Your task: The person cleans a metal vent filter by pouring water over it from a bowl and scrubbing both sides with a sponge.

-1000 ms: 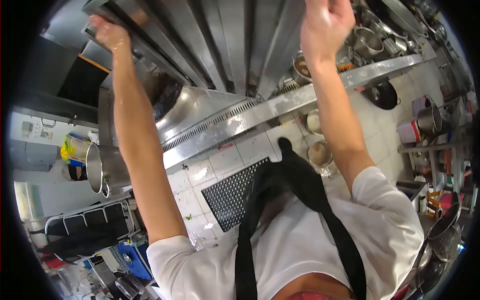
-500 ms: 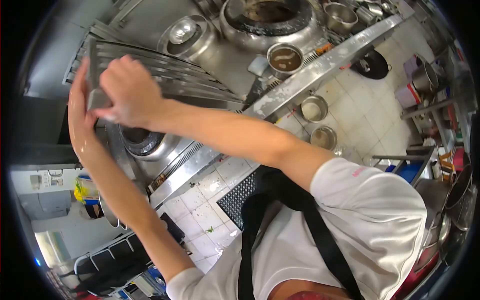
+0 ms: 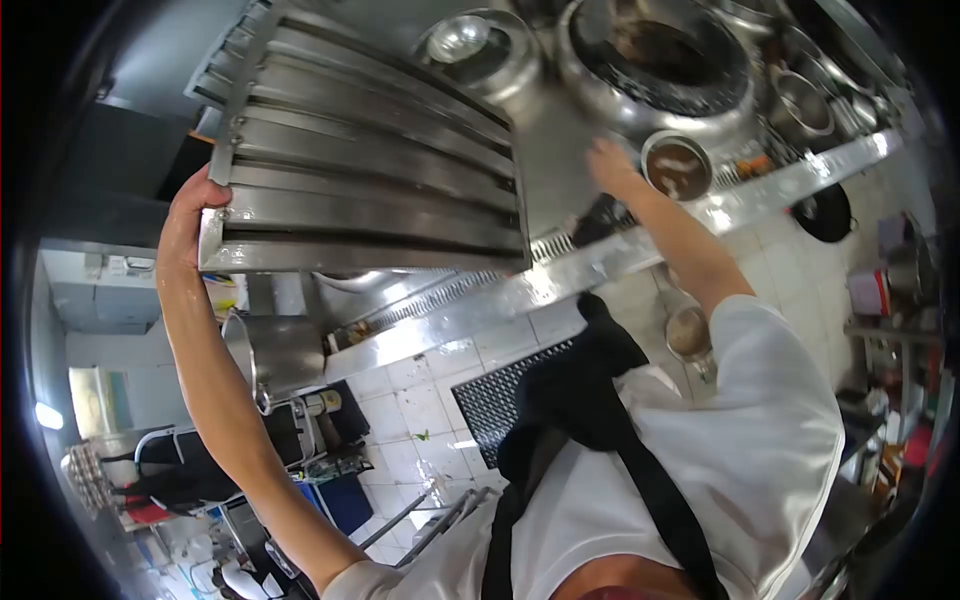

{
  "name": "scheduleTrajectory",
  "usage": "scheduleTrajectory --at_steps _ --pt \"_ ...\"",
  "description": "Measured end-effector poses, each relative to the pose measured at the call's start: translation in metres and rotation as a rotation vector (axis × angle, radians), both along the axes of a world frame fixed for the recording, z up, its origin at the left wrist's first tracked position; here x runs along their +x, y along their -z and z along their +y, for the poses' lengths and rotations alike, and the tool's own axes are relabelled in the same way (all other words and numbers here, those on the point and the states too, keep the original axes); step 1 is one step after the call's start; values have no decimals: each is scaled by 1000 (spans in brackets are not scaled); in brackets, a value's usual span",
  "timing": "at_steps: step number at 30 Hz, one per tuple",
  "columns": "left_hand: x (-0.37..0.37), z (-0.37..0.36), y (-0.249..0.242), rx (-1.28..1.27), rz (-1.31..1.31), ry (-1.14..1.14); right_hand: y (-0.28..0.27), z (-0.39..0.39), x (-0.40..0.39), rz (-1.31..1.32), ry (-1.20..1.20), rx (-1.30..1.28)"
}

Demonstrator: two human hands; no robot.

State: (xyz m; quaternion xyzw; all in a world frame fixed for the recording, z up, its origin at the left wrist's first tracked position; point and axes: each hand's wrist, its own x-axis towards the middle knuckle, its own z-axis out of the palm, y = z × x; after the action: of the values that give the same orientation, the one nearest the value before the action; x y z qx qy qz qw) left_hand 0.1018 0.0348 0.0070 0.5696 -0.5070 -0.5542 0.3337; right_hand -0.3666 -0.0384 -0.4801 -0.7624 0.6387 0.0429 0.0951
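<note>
My left hand (image 3: 192,215) grips the lower left corner of a slatted metal baffle filter (image 3: 370,150), its thumb over the frame. The wet filter is held tilted above the steel stove counter. My right hand (image 3: 612,170) is stretched out over the counter, just left of a metal pot of brown liquid (image 3: 677,167). Motion blurs its fingers, so I cannot see whether anything is in them. A dark object (image 3: 602,220) lies below that hand at the counter edge.
A large wok burner (image 3: 655,60) stands behind the pot, with a round metal vessel and ladle bowl (image 3: 458,38) to its left. Metal containers (image 3: 800,105) crowd the right. A tall pot (image 3: 285,350) stands lower left. A black perforated mat (image 3: 480,405) lies on the wet floor.
My right hand has left the filter's edge and moved right, to beside the pot. The left hand still holds the filter, which now shows its slatted face more broadly. The view has shifted.
</note>
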Motion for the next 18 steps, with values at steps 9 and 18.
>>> scheduleTrajectory --at_steps 9,18 --pt "-5 -88 -57 -111 -530 459 48 -34 -36 116 21 -68" --pt "27 -60 -49 -590 -1144 363 16 48 73 -1091 96 470"
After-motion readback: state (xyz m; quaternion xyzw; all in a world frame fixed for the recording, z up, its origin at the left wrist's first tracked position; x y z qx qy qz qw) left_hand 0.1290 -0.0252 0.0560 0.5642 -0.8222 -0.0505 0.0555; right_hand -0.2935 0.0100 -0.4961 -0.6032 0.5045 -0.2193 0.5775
